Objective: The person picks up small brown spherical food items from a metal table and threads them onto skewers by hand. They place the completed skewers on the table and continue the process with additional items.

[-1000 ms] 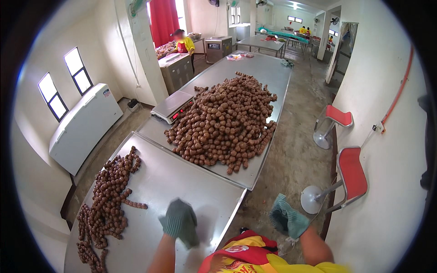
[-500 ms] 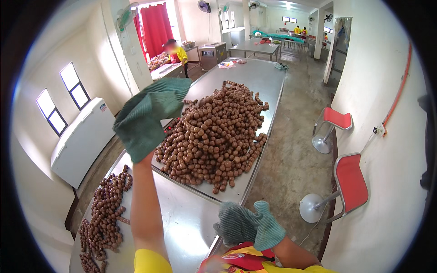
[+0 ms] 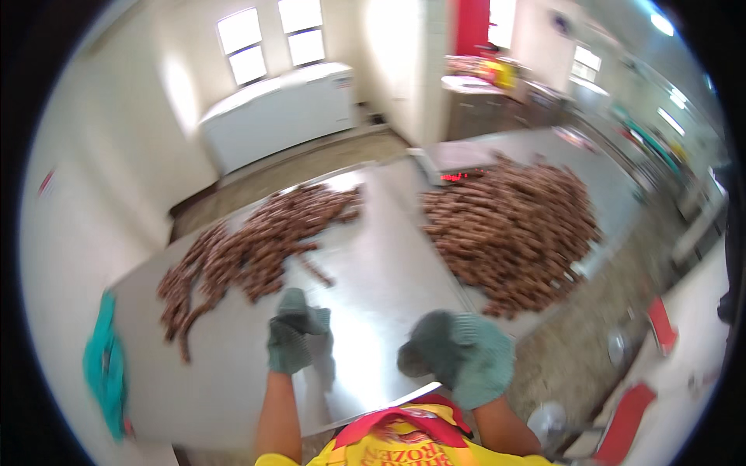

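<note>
My left hand [image 3: 294, 334], in a thick green ribbed mitt, hovers above the bare near part of a metal table [image 3: 381, 256]. Its thumb stands apart from the fingers and nothing shows in it. My right hand [image 3: 466, 357], in a similar mitt, is over the table's front edge, open and somewhat blurred, with no object visible in it. Beyond the left hand lies a smaller heap of brown linked sausages [image 3: 264, 241]. A much larger sausage heap [image 3: 513, 233] covers the adjoining table to the right, past my right hand. Neither hand touches a heap.
A scale with a red lit display [image 3: 453, 178] stands behind the big heap. Teal cloth [image 3: 105, 365] hangs at the table's left corner. A white chest freezer [image 3: 280, 116] lines the wall. Red chairs [image 3: 625, 423] stand at right. A person in yellow [image 3: 500, 74] is far off.
My view has swung left, bringing the smaller heap to the middle. My left hand has come down from beside the large heap to over the near table. The right stays low near my body.
</note>
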Tool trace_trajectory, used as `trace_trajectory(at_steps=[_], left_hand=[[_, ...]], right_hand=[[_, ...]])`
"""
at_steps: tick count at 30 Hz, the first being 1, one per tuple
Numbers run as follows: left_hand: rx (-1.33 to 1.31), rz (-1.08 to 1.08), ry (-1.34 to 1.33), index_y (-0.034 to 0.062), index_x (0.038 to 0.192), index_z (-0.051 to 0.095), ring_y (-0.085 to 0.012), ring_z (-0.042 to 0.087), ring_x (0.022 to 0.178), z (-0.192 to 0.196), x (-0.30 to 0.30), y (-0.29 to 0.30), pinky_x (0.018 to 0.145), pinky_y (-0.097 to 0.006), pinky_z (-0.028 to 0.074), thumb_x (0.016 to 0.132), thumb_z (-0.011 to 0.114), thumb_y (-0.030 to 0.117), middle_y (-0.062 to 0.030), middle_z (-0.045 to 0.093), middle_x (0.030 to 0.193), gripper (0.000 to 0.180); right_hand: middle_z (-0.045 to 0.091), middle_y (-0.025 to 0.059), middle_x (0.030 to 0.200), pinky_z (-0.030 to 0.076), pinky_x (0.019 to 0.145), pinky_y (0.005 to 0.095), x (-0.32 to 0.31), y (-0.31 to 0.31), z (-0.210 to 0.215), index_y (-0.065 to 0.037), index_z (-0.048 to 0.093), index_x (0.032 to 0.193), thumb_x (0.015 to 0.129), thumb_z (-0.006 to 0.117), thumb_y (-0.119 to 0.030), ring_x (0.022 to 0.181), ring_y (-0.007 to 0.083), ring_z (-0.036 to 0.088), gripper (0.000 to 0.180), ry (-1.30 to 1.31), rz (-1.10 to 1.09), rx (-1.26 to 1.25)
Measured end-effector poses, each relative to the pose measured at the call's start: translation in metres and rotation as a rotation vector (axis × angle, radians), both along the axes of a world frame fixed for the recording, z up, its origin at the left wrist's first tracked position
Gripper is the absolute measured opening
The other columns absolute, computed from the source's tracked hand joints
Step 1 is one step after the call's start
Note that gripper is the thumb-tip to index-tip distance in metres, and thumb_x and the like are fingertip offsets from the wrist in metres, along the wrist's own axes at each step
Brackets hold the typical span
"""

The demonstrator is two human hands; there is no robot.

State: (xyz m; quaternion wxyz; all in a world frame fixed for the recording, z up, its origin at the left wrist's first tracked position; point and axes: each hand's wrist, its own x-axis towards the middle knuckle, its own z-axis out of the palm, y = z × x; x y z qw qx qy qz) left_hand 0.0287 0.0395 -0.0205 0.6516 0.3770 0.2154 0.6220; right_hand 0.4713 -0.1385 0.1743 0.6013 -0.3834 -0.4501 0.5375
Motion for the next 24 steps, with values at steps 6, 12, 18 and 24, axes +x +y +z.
trace_trajectory(at_steps=[6,12,18,24], left_hand=[[-0.308,0.308,0.112,0.0071,0.165,0.074,-0.0359,0.077,0.139,-0.058,-0.178,-0.082,0.127,-0.055,0.064,0.126,0.061,0.073,-0.0133,0.081,0.159,0.077],[-0.603,1.004,0.126,0.0115,0.163,0.074,-0.031,0.078,0.132,-0.118,-0.373,-0.111,0.119,-0.049,0.069,0.128,0.064,0.066,-0.0099,0.081,0.152,0.066],[-0.852,0.772,1.28,0.0028,0.152,0.081,-0.037,0.083,0.13,-0.088,-0.526,0.021,0.115,-0.052,0.068,0.127,0.065,0.049,-0.0156,0.086,0.144,0.055],[-0.813,0.452,2.263,0.0011,0.149,0.085,-0.0416,0.077,0.145,-0.045,-0.455,0.107,0.123,-0.051,0.063,0.119,0.064,0.023,-0.021,0.087,0.148,0.043]], right_hand=[[0.085,0.0176,0.125,0.071,0.094,0.0381,-0.172,0.079,-0.048,-0.004,0.079,0.121,0.105,0.093,-0.019,0.112,0.0273,0.086,0.026,-0.767,-0.022,0.223],[0.085,0.0105,0.135,0.066,0.111,0.0436,-0.267,0.103,0.004,-0.013,0.087,0.131,0.099,0.099,-0.038,0.126,0.0272,0.08,0.043,-1.294,0.333,0.159],[0.085,0.0044,0.146,0.065,0.114,0.0442,-0.286,0.107,-0.06,-0.026,0.089,0.157,0.101,0.097,-0.054,0.131,0.0266,0.078,0.063,-1.445,0.274,0.2],[0.072,0.0048,0.173,0.056,0.131,0.0462,-0.292,0.098,-0.104,-0.021,0.064,0.184,0.119,0.076,-0.063,0.158,0.0294,0.067,0.078,-1.78,0.391,0.332]])
